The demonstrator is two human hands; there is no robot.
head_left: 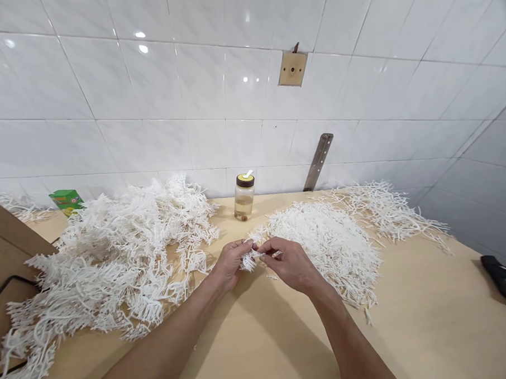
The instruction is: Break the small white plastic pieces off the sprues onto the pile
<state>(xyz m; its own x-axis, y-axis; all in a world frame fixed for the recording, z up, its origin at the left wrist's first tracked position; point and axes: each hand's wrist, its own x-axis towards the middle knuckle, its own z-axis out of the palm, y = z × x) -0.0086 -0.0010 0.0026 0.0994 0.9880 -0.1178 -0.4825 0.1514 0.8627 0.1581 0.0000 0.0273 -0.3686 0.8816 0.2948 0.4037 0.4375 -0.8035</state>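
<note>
My left hand [232,260] is closed round a small bunch of white branched strands [248,262], its thumb on top. Just to the right, my right hand [286,262] pinches the end of the same bunch between thumb and forefinger. The fingertips of both hands almost meet over the table. A large tangled heap of white feathery strands [120,251] lies to the left. Close behind my right hand is a flatter pile of short white pieces [326,243]. What the strands are made of I cannot tell.
On the wooden table [423,314], a clear jar [244,203] with a dark lid and some liquid stands near the tiled wall. Longer white strands [388,209] lie at the back right. A green box [66,200], a metal bracket [319,161] and a black object [501,276] are also around.
</note>
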